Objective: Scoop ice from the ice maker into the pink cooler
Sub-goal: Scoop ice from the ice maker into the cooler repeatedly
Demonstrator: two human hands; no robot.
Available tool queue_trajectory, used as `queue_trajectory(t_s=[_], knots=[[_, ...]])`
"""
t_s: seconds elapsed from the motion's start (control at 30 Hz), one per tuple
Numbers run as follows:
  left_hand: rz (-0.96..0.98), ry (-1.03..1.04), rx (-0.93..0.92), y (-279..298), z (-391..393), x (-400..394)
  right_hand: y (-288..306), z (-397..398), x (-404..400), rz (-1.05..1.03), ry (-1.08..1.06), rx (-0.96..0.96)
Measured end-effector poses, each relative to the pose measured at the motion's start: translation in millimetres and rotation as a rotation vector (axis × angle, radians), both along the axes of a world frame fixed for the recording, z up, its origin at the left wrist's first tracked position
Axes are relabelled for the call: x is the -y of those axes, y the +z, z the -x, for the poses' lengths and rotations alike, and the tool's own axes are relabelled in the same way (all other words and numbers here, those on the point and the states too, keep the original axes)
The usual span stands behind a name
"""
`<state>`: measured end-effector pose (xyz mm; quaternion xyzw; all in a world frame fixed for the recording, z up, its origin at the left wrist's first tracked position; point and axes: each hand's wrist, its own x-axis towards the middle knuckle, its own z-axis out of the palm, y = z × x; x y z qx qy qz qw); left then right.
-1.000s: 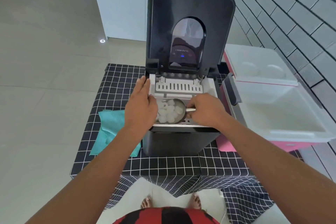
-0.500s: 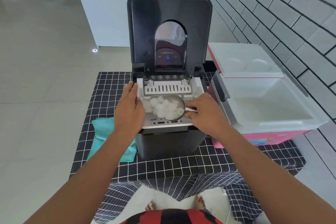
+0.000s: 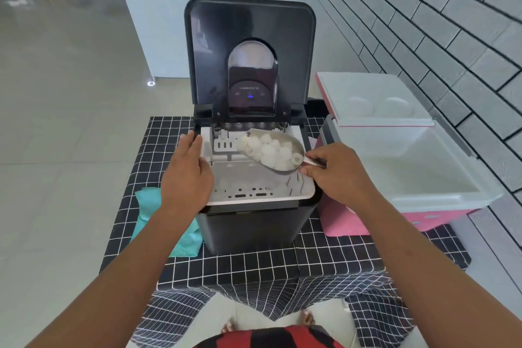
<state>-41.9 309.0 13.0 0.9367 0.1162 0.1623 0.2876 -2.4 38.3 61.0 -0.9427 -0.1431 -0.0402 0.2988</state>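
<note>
Right hand grips ice-filled scoop; left hand seemingly flat, steadying ice maker.

Bare, sleeveless arms, a red-and-black patterned garment at the waist, bare feet below.

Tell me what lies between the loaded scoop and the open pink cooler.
In the head view, only the right hand gripping the scoop handle, and the ice maker's right rim. Past that rim comes the pink cooler, standing close beside the machine with its lid raised.
</note>
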Motion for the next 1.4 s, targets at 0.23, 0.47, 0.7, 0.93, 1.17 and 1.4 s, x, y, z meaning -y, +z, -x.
queue_trajectory(t_s=[0.23, 0.47, 0.7, 0.93, 1.17, 1.4], knots=[[0.0, 0.002, 0.097, 29.7, -12.0, 41.5, 18.3, -15.4, 55.5, -0.03, -0.087, -0.038], [0.111, -0.177, 0.103, 55.6, -59.2, 152.2, 8.5, -34.2, 147.1, -0.033, -0.283, -0.07], [0.226, -0.339, -0.148, 24.7, -96.4, 258.1, -22.5, -52.3, 225.6, 0.134, -0.432, -0.125], [0.058, -0.235, -0.271, -29.5, -105.8, 304.7, -65.3, -70.8, 252.7, 0.43, -0.444, -0.171], [0.063, -0.185, -0.205, -29.6, -102.5, 310.0, -82.1, -79.4, 260.1, 0.434, -0.389, -0.209], [0.089, -0.198, -0.184, -30.7, -103.1, 309.8, -94.6, -83.2, 266.9, 0.328, -0.391, -0.191]])
